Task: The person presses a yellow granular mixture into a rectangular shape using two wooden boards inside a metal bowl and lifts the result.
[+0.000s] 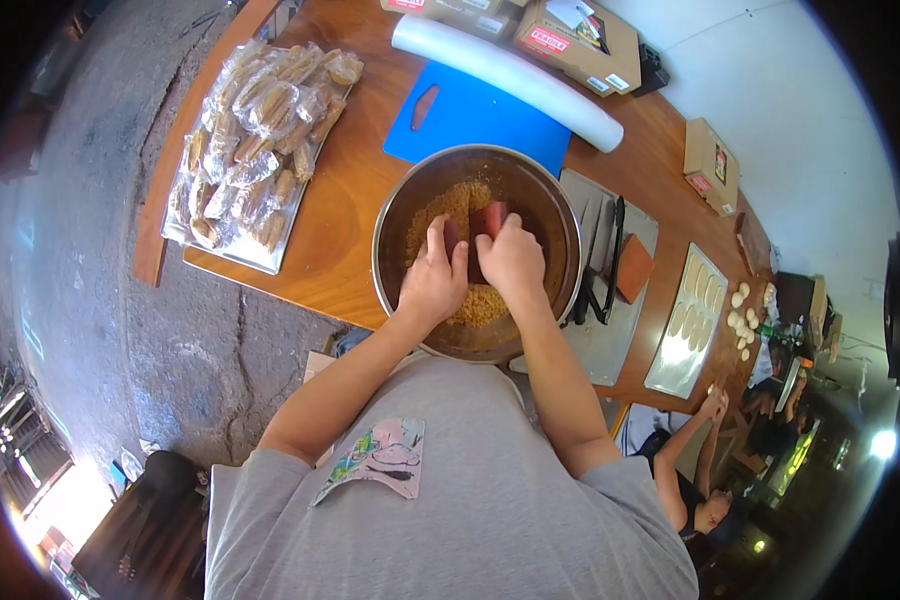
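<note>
A large steel mixing bowl point(381, 247) stands in front of my body, with tan crumbs point(480, 306) in its bottom and along its far side. Both hands are down inside it. My right hand point(511, 259) grips a dark red block point(497, 216) between thumb and fingers. Close beside it, my left hand point(436, 279) has its thumb and fingers around another dark reddish piece point(452, 234), partly hidden by the fingers. A gap separates the two pieces. Whether they come from one block, I cannot tell.
Right of the bowl, a metal tray point(615, 352) bears knives point(589, 247), black-handled tongs point(613, 255) and an orange-brown block point(634, 268). A blue cutting board point(465, 112) and a plastic-film roll point(510, 79) lie behind. Wrapped pastries point(255, 142) fill the left tray. Another person point(682, 465) works at right.
</note>
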The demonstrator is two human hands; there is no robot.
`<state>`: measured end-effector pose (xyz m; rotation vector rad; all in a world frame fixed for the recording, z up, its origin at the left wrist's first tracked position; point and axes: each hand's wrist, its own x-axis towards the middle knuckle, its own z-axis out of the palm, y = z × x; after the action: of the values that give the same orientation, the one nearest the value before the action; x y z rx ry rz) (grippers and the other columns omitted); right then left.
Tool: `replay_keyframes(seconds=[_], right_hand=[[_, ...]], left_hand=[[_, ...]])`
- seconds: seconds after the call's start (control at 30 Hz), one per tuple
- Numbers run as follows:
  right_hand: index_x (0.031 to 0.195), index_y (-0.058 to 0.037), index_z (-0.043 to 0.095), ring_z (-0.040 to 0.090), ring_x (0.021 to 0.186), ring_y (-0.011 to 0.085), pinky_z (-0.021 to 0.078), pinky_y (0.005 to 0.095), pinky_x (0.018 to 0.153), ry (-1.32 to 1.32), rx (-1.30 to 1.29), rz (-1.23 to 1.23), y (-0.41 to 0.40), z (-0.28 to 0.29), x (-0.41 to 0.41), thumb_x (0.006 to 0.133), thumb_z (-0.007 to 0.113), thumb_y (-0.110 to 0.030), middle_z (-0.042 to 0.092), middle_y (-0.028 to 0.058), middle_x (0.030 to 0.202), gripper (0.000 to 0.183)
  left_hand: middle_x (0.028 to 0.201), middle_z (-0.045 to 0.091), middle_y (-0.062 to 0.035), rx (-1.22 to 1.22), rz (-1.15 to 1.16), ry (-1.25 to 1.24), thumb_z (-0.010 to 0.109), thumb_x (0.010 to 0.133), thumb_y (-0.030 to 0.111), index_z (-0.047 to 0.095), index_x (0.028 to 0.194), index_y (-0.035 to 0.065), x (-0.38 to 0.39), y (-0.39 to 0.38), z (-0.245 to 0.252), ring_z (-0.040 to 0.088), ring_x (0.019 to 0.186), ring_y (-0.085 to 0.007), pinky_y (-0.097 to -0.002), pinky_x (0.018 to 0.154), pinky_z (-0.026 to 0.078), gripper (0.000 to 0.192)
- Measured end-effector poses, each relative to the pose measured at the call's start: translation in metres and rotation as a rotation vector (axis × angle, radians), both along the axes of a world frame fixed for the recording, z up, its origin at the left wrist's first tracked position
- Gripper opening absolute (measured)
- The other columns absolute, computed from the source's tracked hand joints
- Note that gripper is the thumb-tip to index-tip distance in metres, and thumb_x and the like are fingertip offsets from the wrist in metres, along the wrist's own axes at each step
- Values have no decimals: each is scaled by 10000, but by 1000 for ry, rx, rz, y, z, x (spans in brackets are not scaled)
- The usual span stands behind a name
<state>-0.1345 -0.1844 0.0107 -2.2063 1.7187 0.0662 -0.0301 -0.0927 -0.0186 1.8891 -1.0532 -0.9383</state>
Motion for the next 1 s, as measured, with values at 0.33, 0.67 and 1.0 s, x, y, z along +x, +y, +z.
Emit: replay_keyframes(seconds=[0.33,0.67,1.0], right_hand=[[1026,17,516,684,790,459,554,541,721,-116,-70,-69,7,3,4,870,626,-321,679,280,837,388],[1080,35,508,686,772,453,556,533,699,-88,-42,-30,14,-11,-2,885,631,-318,681,272,821,422],[1038,16,511,688,760,439,555,520,676,-144,-112,2,14,9,11,892,613,-312,686,248,821,373]], left_hand=[[1223,579,-364,-2,9,-7,481,1012,277,304,1435,53,-1,1,2,591,1051,-546,-561,905,488,510],[1230,577,-359,31,-13,4,470,1016,281,301,1432,70,0,-1,6,591,1040,-547,-569,912,480,496],[1216,583,-366,19,-11,10,467,1009,309,291,1445,59,0,3,-4,611,1027,-539,-569,884,510,532]])
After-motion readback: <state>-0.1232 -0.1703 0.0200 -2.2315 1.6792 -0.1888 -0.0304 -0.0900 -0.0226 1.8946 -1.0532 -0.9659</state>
